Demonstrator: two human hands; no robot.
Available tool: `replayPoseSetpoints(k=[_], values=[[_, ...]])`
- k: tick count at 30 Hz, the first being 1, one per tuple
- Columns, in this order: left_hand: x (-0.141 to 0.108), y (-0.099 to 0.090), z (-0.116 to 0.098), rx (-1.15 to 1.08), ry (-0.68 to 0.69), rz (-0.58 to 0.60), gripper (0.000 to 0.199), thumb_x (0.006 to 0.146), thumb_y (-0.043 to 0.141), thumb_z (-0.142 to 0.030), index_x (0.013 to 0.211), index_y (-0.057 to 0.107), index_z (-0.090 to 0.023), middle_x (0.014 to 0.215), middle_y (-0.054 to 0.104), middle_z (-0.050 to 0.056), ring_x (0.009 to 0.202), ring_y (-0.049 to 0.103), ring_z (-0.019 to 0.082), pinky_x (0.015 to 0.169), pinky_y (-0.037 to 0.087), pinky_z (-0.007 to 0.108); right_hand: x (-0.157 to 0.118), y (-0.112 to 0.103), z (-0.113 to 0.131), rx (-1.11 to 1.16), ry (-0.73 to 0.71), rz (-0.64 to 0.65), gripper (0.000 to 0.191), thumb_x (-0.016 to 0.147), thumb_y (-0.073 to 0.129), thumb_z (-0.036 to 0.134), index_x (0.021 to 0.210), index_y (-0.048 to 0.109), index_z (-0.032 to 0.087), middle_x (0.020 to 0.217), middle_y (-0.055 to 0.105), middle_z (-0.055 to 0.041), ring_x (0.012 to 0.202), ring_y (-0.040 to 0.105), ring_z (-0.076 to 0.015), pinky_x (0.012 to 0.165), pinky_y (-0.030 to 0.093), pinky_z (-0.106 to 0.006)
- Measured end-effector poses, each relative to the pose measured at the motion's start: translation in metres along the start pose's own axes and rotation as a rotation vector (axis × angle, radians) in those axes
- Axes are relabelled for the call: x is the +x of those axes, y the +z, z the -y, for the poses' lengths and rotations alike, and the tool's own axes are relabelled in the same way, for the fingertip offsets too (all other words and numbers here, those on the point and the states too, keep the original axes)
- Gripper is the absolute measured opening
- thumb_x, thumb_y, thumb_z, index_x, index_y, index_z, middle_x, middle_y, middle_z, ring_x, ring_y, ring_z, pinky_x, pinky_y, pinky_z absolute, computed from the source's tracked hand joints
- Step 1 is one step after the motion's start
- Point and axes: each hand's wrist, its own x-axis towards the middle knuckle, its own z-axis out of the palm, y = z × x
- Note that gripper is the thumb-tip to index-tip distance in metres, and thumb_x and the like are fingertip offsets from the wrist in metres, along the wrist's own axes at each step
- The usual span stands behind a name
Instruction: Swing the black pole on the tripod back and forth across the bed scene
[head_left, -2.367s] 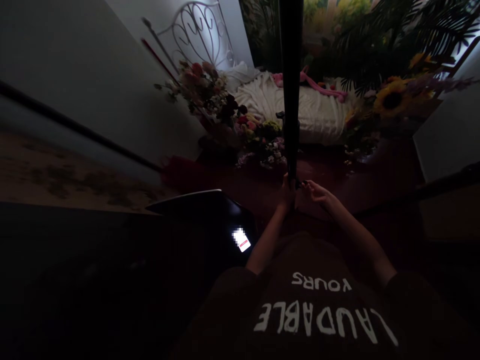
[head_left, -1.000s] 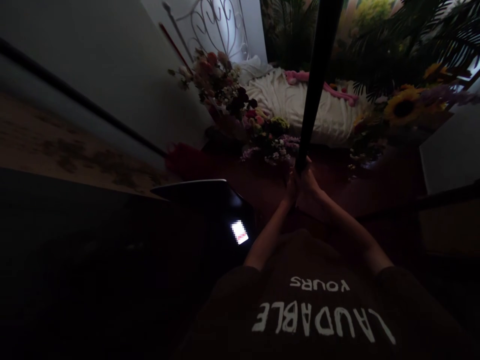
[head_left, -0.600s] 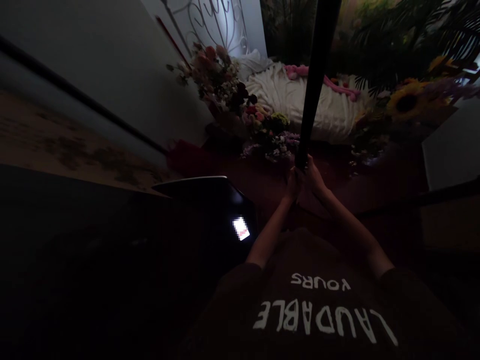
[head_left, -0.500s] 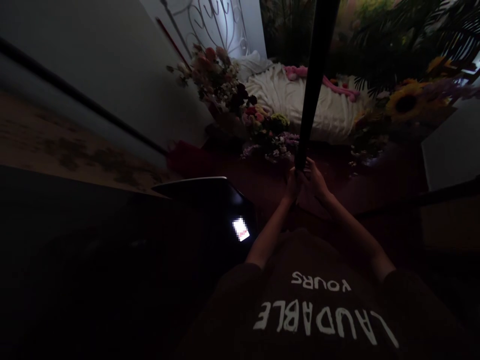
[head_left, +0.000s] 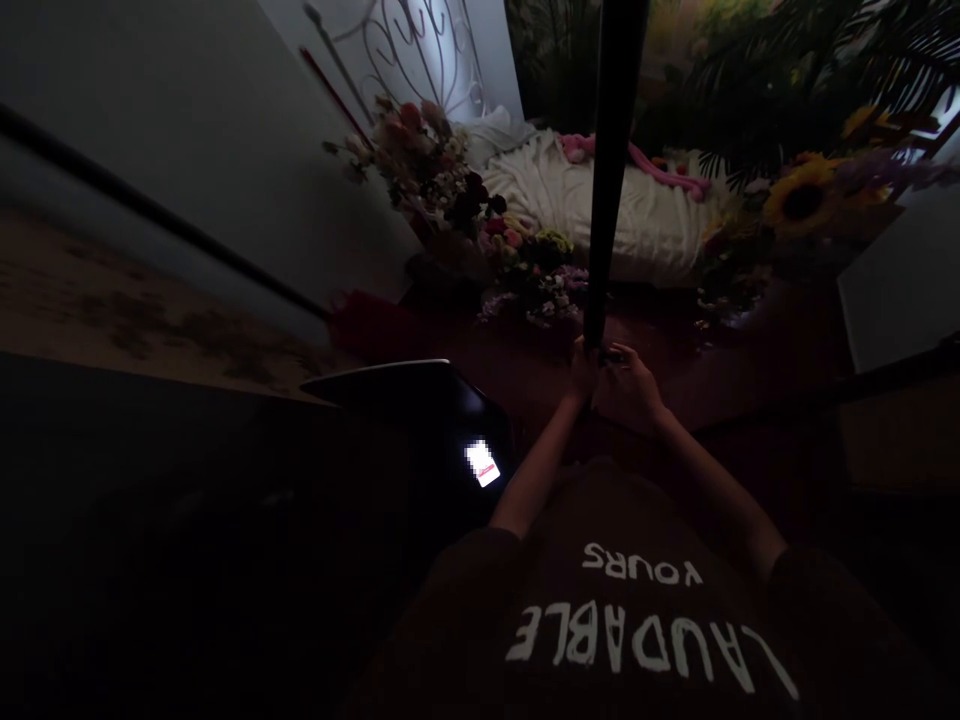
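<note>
A thick black pole [head_left: 609, 170] rises from between my hands toward the top of the view, slightly tilted. My left hand [head_left: 582, 374] is closed around its lower part. My right hand [head_left: 631, 380], just to the right, has its fingers bent and pinched on a small dark knob [head_left: 612, 355] that sticks out from the pole's side. In the dim light the knob's exact shape is hard to make out. A thinner dark section continues below my hands.
Left of my arms is a dark glossy surface [head_left: 397, 385] with a bright phone-like screen [head_left: 482, 464]. Ahead, bunches of flowers [head_left: 525, 245] stand before a white draped bench [head_left: 652, 225]. A sunflower [head_left: 799, 200] is at right, a thin dark rod [head_left: 165, 218] at left.
The pole's upper part has shifted left and stands a little more upright. My right hand has moved slightly down and away from the pole, and the knob shows at its fingertips.
</note>
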Motion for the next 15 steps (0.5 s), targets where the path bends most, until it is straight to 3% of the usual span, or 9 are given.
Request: replayPoseSetpoints(k=[8, 15], values=[[-0.001, -0.002, -0.008, 0.012, -0.023, 0.007, 0.054, 0.092, 0.034, -0.061, 0.123, 0.046, -0.019, 0.111, 0.062, 0.014, 0.096, 0.062, 0.021, 0.087, 0.05, 0.035, 0.011, 0.002, 0.008, -0.063, 0.066, -0.054, 0.043, 0.089, 0.053, 0.045, 0.129, 0.05, 0.028, 0.094, 0.071, -0.0034, 0.08, 0.07, -0.0208, 0.074, 0.054, -0.033], [-0.001, -0.002, -0.012, -0.006, -0.033, 0.004, 0.05, 0.092, 0.036, -0.058, 0.123, 0.048, -0.02, 0.112, 0.062, 0.013, 0.099, 0.062, 0.02, 0.088, 0.05, 0.034, 0.023, 0.005, 0.012, 0.115, 0.164, -0.077, 0.038, 0.089, 0.052, 0.043, 0.121, 0.057, 0.025, 0.086, 0.072, -0.0031, 0.079, 0.069, -0.0186, 0.076, 0.055, -0.033]])
